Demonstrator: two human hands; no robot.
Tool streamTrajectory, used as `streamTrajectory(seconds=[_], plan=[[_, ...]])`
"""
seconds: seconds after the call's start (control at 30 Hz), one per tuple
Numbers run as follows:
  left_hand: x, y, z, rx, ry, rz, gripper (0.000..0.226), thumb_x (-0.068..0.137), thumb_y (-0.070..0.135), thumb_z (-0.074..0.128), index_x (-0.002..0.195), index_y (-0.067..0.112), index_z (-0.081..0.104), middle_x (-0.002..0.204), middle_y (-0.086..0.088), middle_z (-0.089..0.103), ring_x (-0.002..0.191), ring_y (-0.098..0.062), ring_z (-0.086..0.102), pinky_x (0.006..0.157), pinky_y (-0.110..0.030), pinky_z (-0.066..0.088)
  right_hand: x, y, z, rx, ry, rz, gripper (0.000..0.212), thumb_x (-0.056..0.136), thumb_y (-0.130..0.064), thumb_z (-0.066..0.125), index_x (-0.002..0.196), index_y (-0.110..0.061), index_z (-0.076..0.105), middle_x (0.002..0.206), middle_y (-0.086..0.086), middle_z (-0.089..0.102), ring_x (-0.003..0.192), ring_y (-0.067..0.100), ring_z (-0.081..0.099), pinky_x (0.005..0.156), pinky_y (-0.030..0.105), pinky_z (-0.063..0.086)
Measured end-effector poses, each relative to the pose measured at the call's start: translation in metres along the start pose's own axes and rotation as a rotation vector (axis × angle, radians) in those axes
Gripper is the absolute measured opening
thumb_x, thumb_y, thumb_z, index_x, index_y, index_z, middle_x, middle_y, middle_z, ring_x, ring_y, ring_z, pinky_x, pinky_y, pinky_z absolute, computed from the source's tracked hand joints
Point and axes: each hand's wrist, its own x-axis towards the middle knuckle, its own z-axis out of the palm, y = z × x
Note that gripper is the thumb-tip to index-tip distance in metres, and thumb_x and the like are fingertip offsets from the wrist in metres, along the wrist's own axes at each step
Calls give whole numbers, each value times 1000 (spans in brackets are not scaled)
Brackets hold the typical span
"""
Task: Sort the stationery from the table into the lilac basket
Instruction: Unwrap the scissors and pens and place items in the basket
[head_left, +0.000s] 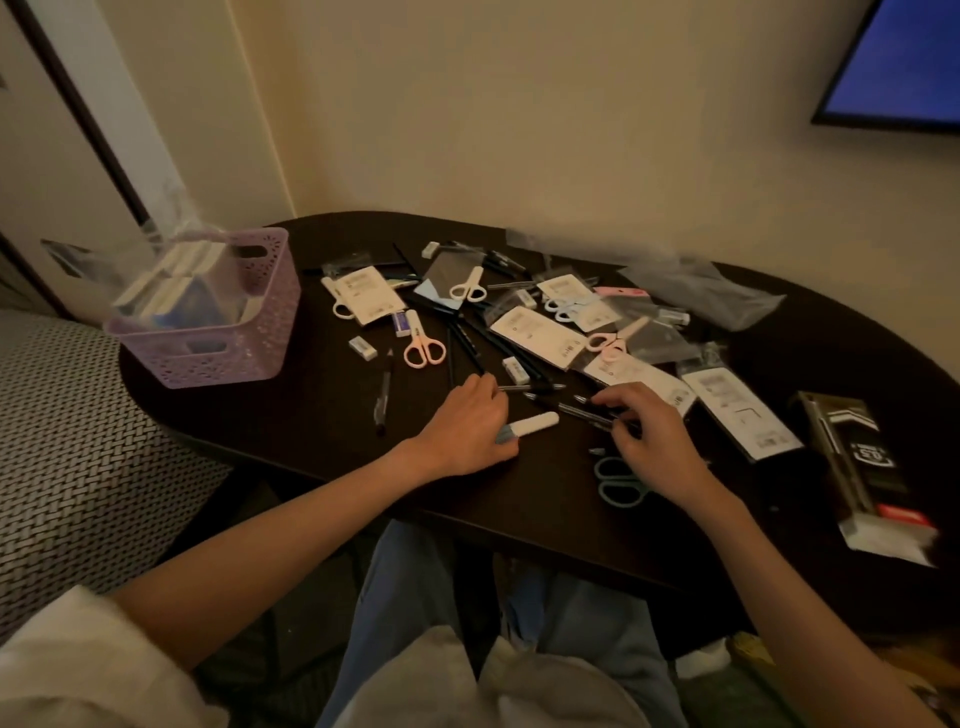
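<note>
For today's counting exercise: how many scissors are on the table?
6: white in a packet, white on a dark card, pink mid-table, pale blue in a packet, pink on packets, teal at the near edge. More may be hidden.

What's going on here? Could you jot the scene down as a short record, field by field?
Setting: dark oval wooden table against a cream wall
Container: lilac perforated plastic basket at the table's left end, already holding packets
Left hand: resting on the table, a white capped item with a bluish end between its fingers
Right hand: fingers curled round dark pens
Under right hand: teal-handled scissors
Still loose: pink-handled scissors, white erasers, packaged scissors
</note>
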Motion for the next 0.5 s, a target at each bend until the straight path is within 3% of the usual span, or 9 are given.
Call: streamTrajectory(seconds=[0.13,0.23,0.3,0.37,0.43,0.5], plan=[[3,6,0,84,-43,22,36,92,40,52,104,7,59,108,-7,48,88,-15,35,73,-27,30,-8,0,2,39,90,17,36,87,9,52,111,-15,63,110,-3,55,100,4,54,84,10,43],[2,6,1,56,-40,17,30,98,34,45,103,8,57,103,-5,48,84,-13,37,73,-27,32,-7,2,3,72,163,41,30,88,5,55,110,-14,63,104,-3,57,91,1,55,74,6,42],[7,11,-4,-164,-21,-52,24,100,30,44,99,9,55,94,-3,48,77,-12,41,70,-29,34,-3,1,2,145,216,101,22,92,-2,55,108,-14,64,100,-2,61,88,2,57,72,9,44],[14,21,-12,-562,1,-179,21,99,26,49,97,7,57,86,-4,52,71,-12,47,65,-30,37,3,-3,-1,269,218,192,16,96,-10,53,105,-14,65,95,-1,65,88,6,61,75,18,49],[22,32,-22,-934,40,-306,19,95,24,58,96,6,65,83,-4,59,73,-12,55,64,-27,42,8,-7,-3,439,165,260,17,98,-15,50,104,-12,66,91,2,68,87,15,65,74,25,53],[32,44,-30,-1154,102,-389,19,89,23,67,93,5,71,85,-6,66,79,-10,60,68,-22,45,12,-11,-7,620,92,308,21,98,-19,50,106,-9,67,92,6,72,90,19,68,75,26,56]])
